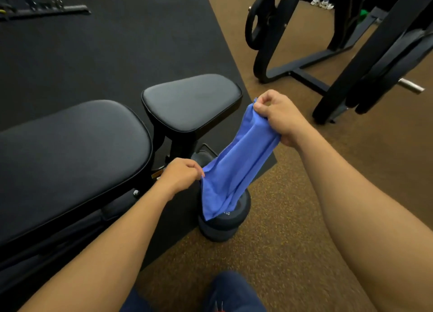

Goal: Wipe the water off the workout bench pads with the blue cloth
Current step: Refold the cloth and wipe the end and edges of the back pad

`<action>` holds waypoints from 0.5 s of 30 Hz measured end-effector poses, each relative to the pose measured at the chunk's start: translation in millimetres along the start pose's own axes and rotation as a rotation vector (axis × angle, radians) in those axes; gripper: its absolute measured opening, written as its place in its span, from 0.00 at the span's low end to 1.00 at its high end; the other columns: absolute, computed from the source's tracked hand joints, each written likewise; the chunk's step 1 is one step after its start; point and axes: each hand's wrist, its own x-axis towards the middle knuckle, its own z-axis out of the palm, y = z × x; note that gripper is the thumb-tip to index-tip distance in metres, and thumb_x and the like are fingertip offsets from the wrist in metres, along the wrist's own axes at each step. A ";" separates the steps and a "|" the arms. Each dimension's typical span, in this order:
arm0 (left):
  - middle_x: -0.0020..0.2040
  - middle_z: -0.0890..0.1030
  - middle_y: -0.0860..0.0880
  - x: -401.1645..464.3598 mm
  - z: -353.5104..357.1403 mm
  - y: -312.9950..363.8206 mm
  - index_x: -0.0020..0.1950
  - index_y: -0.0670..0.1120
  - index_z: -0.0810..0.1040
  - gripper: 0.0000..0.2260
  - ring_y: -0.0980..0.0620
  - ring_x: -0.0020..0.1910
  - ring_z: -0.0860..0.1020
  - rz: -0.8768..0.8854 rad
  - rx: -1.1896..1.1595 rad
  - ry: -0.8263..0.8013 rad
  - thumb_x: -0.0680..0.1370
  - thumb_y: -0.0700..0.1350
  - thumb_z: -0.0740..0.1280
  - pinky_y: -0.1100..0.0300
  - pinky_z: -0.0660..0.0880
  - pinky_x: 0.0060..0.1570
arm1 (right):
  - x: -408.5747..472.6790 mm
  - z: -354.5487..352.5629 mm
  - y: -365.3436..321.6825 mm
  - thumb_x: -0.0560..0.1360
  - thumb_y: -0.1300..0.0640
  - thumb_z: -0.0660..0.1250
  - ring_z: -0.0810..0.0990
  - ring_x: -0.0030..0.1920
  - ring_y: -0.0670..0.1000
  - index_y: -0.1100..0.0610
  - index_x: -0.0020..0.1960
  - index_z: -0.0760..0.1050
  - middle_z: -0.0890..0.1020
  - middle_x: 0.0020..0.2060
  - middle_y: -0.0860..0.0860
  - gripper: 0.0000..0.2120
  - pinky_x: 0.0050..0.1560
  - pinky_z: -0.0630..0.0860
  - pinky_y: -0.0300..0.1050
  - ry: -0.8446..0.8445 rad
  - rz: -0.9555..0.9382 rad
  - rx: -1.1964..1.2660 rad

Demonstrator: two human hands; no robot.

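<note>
Now both hands' fingers pinch the blue cloth (236, 161), left hand (180, 174) low, right hand (278, 117) high.

I have one view only, from the head-worn wide-angle camera, looking forward and steeply down. It sits close over the bench (75, 152) at left, with the floor (293, 229) filling the right side.

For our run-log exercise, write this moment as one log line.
phase: cloth prep | left hand: pinches blue cloth | right hand: grips blue cloth | bench pads: untouched
</note>
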 end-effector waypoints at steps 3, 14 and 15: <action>0.44 0.86 0.39 10.9 -0.5 -0.8 0.37 0.43 0.85 0.12 0.41 0.49 0.85 -0.077 -0.186 0.015 0.73 0.33 0.64 0.46 0.82 0.54 | 7.2 -23.5 19.1 0.81 0.56 0.64 0.75 0.46 0.48 0.51 0.44 0.73 0.79 0.46 0.50 0.07 0.46 0.73 0.45 0.031 0.059 0.008; 0.38 0.79 0.53 25.7 0.7 -21.9 0.52 0.50 0.80 0.11 0.56 0.36 0.76 0.215 -0.012 0.342 0.73 0.40 0.77 0.63 0.71 0.38 | 3.5 -38.8 58.3 0.80 0.50 0.67 0.78 0.47 0.46 0.51 0.50 0.79 0.81 0.49 0.48 0.06 0.48 0.73 0.43 0.010 0.088 -0.027; 0.38 0.79 0.53 25.3 -0.8 -24.4 0.56 0.51 0.81 0.13 0.56 0.37 0.77 0.200 0.039 0.328 0.74 0.40 0.75 0.63 0.72 0.38 | 0.5 -41.1 57.6 0.78 0.47 0.70 0.78 0.48 0.44 0.52 0.52 0.80 0.81 0.49 0.47 0.08 0.47 0.71 0.41 -0.034 0.084 -0.070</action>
